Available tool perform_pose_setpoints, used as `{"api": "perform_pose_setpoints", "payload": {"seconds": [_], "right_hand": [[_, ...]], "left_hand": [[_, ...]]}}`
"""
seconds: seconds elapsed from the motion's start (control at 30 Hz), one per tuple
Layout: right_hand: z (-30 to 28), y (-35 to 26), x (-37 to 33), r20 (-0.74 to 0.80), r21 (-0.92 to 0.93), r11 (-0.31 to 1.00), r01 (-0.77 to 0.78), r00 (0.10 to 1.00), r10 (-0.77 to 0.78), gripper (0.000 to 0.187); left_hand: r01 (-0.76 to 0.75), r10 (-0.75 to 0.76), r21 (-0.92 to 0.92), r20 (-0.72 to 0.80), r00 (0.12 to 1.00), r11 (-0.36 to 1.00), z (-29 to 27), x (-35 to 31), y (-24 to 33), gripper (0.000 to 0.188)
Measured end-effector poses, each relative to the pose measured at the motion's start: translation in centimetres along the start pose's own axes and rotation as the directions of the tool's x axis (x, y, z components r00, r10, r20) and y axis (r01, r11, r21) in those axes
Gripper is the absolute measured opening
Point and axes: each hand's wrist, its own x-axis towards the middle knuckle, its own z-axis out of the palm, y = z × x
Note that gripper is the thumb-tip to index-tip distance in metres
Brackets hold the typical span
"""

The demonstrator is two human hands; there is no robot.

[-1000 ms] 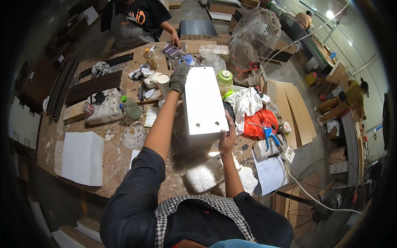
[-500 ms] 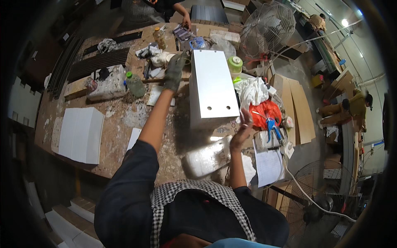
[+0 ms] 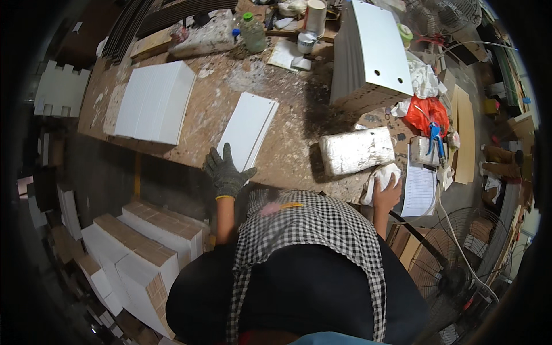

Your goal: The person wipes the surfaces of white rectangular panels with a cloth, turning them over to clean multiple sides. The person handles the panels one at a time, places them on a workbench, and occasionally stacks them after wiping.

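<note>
My left hand (image 3: 229, 172), in a dark knitted glove, lies with fingers spread on the near end of a low stack of white panels (image 3: 248, 129) at the table's front edge. At the front right, my bare right hand (image 3: 387, 196) is closed around a crumpled white cloth (image 3: 383, 174). Just beyond the cloth rests a block wrapped in shiny, smudged plastic (image 3: 357, 150). A tall stack of white boards (image 3: 379, 43) stands farther back, its top board showing two dark holes at the near end.
Another white board stack (image 3: 154, 100) stands at the left. Behind are a green-capped bottle (image 3: 253, 34) and a small white can (image 3: 306, 42). To the right lie a red plastic bag (image 3: 426, 115), a blue-handled tool (image 3: 436, 137) and a written sheet (image 3: 420, 187). A fan (image 3: 451, 279) stands beside the table.
My left hand has come back from the clutter behind to the low panels in front. My right hand has dropped from beside the tall stack onto the cloth. The view has shifted.
</note>
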Motion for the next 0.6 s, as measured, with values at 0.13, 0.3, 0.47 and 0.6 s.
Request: {"api": "perform_pose_setpoints", "payload": {"seconds": [0.13, 0.3, 0.47, 0.6], "right_hand": [[0.7, -0.1, 0.3, -0.155, -0.094, 0.99, 0.102, 0.981, -0.116, 0.079], [2.4, 0.7, 1.1, -0.295, 0.015, 0.976, 0.217, 0.934, -0.203, 0.065], [0.5, 1.5, 1.5, -0.25, 0.43, 0.901, 0.055, 0.967, 0.06, 0.049], [-1.9, 3.7, 1.5, -0.124, 0.966, 0.257, 0.006, 0.887, 0.445, 0.044]], "left_hand": [[0.019, -0.015, -0.041, 0.098, 0.995, 0.999, -2.4, 0.0, 0.1, 0.126], [-0.045, 0.059, -0.222, 0.058, 0.997, 0.974, -4.0, -0.1, -1.4, 0.117], [-0.355, 0.498, -0.618, 0.069, 0.864, 0.701, -5.1, 1.0, -5.4, 0.114], [-0.578, 0.728, -0.57, 0.051, 0.684, 0.583, -9.7, -1.7, 2.6, 0.12]]}}
